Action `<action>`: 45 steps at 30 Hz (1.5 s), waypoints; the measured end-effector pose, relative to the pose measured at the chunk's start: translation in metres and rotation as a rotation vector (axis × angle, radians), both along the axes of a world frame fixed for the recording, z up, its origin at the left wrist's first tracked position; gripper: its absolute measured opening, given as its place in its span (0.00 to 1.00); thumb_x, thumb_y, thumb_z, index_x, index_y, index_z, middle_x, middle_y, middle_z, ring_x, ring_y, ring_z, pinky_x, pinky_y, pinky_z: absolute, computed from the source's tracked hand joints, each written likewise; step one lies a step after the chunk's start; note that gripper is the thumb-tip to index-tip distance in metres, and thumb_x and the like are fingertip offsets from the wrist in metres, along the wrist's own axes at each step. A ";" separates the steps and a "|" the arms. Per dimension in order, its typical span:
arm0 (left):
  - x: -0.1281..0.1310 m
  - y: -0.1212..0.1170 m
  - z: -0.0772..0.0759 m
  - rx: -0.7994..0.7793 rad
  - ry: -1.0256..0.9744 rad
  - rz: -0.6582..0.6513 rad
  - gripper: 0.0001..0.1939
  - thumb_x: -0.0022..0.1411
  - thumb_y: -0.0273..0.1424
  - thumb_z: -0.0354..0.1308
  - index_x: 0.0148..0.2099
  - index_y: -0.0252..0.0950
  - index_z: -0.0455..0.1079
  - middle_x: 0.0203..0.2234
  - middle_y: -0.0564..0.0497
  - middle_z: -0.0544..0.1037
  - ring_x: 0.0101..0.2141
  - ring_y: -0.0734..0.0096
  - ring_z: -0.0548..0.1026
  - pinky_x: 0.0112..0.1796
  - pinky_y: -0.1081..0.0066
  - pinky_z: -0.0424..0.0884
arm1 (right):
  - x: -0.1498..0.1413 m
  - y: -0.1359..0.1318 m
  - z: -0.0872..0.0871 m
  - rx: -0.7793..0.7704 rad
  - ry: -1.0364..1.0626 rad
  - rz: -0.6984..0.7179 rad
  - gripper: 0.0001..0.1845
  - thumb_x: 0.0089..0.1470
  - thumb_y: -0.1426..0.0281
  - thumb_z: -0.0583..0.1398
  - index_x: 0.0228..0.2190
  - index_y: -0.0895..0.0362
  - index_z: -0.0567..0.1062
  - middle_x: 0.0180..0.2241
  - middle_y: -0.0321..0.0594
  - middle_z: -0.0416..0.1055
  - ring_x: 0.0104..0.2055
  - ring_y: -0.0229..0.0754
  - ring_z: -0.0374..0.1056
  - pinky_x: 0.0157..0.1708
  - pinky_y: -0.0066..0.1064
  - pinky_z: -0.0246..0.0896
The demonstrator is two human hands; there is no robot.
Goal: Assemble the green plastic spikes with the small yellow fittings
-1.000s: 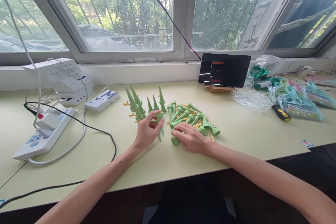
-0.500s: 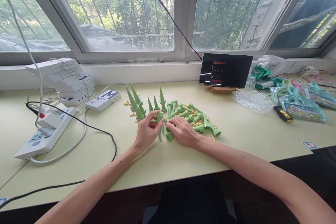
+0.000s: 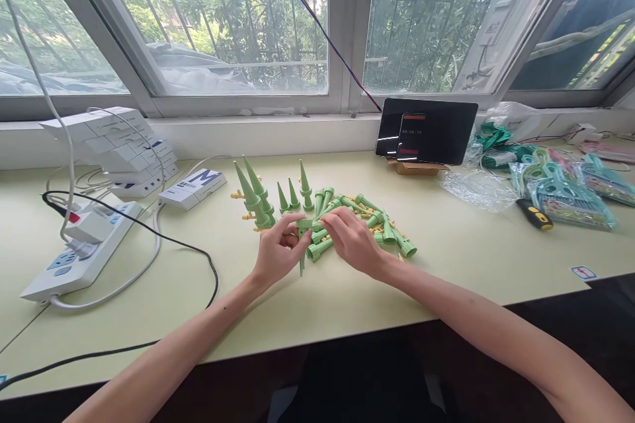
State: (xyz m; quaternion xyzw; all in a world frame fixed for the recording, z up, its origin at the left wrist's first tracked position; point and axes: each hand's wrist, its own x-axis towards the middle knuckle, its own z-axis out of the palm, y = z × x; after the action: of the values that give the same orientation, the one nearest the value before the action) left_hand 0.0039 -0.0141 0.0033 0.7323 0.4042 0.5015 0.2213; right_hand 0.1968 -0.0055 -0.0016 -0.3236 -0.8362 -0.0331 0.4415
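Observation:
My left hand (image 3: pixel 278 252) is closed around a green cone-shaped spike (image 3: pixel 301 248) that points down toward the desk. My right hand (image 3: pixel 353 240) pinches the top of the same spike, fingertips meeting those of the left hand. Another green spike (image 3: pixel 319 250) lies just under my right fingers. Behind my right hand lies a pile of green spikes and small yellow parts (image 3: pixel 378 223). Several assembled spikes (image 3: pixel 258 197) stand upright behind my left hand.
A white power strip (image 3: pixel 74 255) with black and white cables lies at the left, beside stacked white boxes (image 3: pixel 116 147). A dark tablet (image 3: pixel 426 131) leans by the window. Plastic-wrapped teal items (image 3: pixel 560 188) and a yellow-black tool (image 3: pixel 533 215) lie at the right.
My right hand moved left from the pile on the desk up to the spike held in my left hand; both hands now meet at it.

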 end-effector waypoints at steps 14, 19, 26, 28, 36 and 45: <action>0.004 -0.010 -0.012 0.080 0.390 -0.200 0.09 0.63 0.34 0.56 0.45 0.38 0.69 0.11 0.65 0.57 0.15 0.80 0.53 0.23 0.78 0.61 | 0.079 -0.096 -0.013 -0.388 0.259 -0.240 0.09 0.65 0.70 0.53 0.32 0.55 0.71 0.26 0.38 0.68 0.24 0.37 0.61 0.25 0.30 0.58; 0.003 -0.005 -0.013 0.068 0.403 -0.166 0.10 0.63 0.34 0.57 0.46 0.38 0.69 0.14 0.64 0.59 0.14 0.81 0.52 0.20 0.79 0.57 | 0.103 -0.099 -0.022 -0.504 0.273 -0.301 0.12 0.65 0.66 0.54 0.31 0.56 0.72 0.26 0.39 0.70 0.26 0.40 0.65 0.25 0.31 0.61; 0.002 -0.004 -0.010 0.102 0.409 -0.191 0.10 0.64 0.34 0.56 0.46 0.38 0.70 0.13 0.63 0.59 0.15 0.80 0.54 0.20 0.79 0.58 | 0.098 -0.085 -0.021 -0.555 0.222 -0.203 0.12 0.65 0.65 0.54 0.31 0.55 0.72 0.28 0.39 0.73 0.28 0.41 0.67 0.29 0.32 0.65; 0.002 -0.004 -0.010 0.109 0.416 -0.192 0.10 0.64 0.34 0.56 0.47 0.38 0.70 0.13 0.63 0.60 0.15 0.80 0.54 0.21 0.79 0.58 | 0.094 -0.081 -0.020 -0.555 0.227 -0.197 0.12 0.65 0.65 0.54 0.31 0.55 0.72 0.28 0.39 0.73 0.28 0.41 0.68 0.30 0.32 0.65; 0.003 -0.005 -0.009 0.079 0.402 -0.218 0.10 0.65 0.35 0.56 0.46 0.37 0.70 0.13 0.64 0.58 0.16 0.80 0.54 0.22 0.78 0.60 | 0.080 -0.076 -0.020 -0.566 0.249 -0.204 0.12 0.65 0.65 0.54 0.32 0.56 0.74 0.29 0.39 0.73 0.29 0.41 0.68 0.29 0.32 0.64; 0.006 -0.006 -0.003 -0.230 0.160 -0.250 0.12 0.64 0.37 0.59 0.47 0.37 0.69 0.19 0.59 0.68 0.14 0.80 0.65 0.17 0.78 0.62 | 0.058 -0.063 0.016 -0.427 0.261 -0.115 0.12 0.65 0.66 0.55 0.31 0.56 0.73 0.27 0.38 0.72 0.27 0.39 0.65 0.30 0.31 0.62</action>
State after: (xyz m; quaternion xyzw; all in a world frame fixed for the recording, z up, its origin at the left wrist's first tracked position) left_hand 0.0096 -0.0205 0.0007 0.7842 0.3808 0.3609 0.3314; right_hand 0.2551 -0.0688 0.0147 -0.4581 -0.7403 0.1612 0.4649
